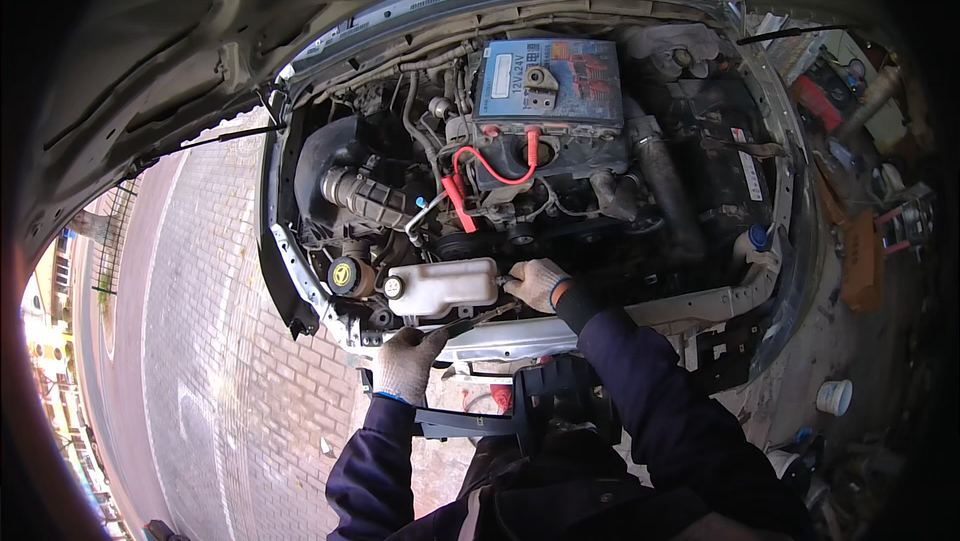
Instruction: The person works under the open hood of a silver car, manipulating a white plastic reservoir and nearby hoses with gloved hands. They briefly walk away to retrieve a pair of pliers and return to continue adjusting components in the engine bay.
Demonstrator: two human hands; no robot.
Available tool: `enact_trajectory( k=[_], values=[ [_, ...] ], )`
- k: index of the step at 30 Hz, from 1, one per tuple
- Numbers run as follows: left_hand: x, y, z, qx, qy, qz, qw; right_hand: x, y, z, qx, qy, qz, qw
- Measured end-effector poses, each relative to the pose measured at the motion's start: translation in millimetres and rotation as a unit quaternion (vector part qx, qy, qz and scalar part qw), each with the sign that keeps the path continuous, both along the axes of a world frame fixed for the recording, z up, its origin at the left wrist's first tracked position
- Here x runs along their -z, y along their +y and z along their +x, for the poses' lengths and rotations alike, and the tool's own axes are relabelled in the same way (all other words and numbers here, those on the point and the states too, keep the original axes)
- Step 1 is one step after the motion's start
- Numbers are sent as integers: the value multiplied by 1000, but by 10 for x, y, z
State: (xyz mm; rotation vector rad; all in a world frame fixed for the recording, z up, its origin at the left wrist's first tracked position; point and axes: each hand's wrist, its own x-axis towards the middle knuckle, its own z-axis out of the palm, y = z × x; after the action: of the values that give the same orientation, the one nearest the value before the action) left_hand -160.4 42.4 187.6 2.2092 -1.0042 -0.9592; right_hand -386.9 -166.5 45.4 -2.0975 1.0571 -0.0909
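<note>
A white plastic coolant tank [445,286] with a dark round cap sits at the front of the open engine bay. My right hand [538,284], in a pale knit glove, has its fingers closed at the tank's right end. What they pinch there is too small to make out. Just below the tank, my gloved left hand [404,365] grips a tool that looks like pliers [480,318]. Its slim metal end points right, toward my right hand, over the silver front crossbar [510,340]. A black round cap with a yellow mark [345,276] stands left of the tank.
A blue boxed battery unit [546,84] rests on the engine, with a red clamp lead [462,203] hanging from it. Black trim [465,423] lies below the crossbar. The raised hood [130,61] arches overhead. A white bucket [834,397] stands on the floor at right.
</note>
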Motion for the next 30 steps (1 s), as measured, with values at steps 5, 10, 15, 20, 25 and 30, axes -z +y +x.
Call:
enact_trajectory(
  k=[5, 10, 15, 20, 25, 30],
  values=[
    [-53, 46, -91, -17, -6, 12, 1000, -18, 64, -7, 13, 0, -5, 1000],
    [-145, 13, -127, 9, -48, 57, 997, 0, 55, -21, 0, 3, -22, 1000],
    [-245, -121, -64, 41, -74, 73, 994, -7, 99, -15, -27, 15, -66, 997],
    [-360, -280, -35, 130, -151, 76, 977, -84, 74, -3, -49, 61, -57, 995],
    [-476, -507, -115, 320, -324, 87, 886, -166, 104, 1, -47, 64, -56, 995],
    [-531, -639, -181, 375, -400, 107, 829, -154, 131, -4, -64, 89, -59, 992]
  ],
)
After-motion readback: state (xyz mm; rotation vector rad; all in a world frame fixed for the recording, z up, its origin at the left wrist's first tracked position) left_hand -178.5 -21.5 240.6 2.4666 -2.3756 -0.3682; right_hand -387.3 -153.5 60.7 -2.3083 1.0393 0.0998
